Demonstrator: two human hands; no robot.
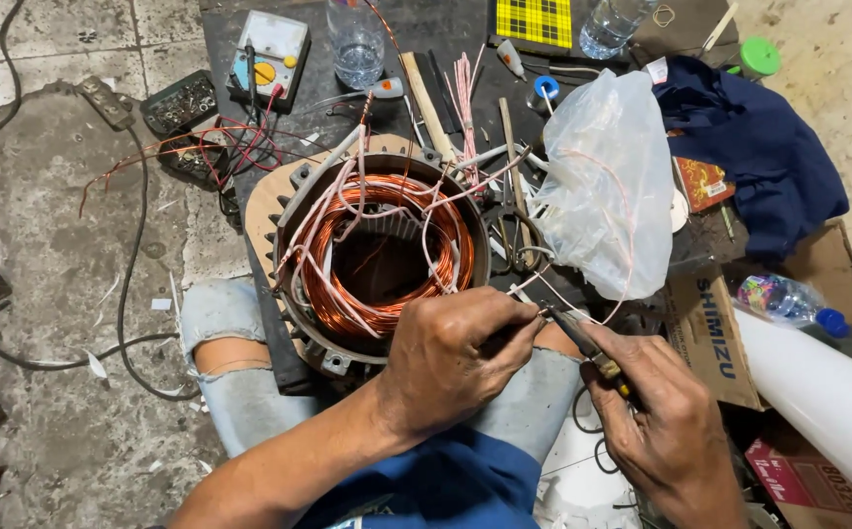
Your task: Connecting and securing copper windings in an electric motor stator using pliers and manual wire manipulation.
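A round motor stator (379, 257) with copper windings and pink sleeved lead wires rests against my knees. My left hand (455, 358) is closed in front of its near rim, pinching a thin wire end at the fingertips. My right hand (666, 421) grips a slim dark pointed tool (583, 338) with a yellow-marked handle. Its tip meets the wire right at my left fingertips. A thin pink wire (622, 294) loops from there up past a plastic bag.
A crumpled clear plastic bag (607, 186) lies right of the stator. Behind are a multimeter (267, 54) with red leads, two water bottles, tools and a yellow checked pad. A dark blue cloth (759, 142), cardboard box (715, 333) and white tube (818, 392) sit right.
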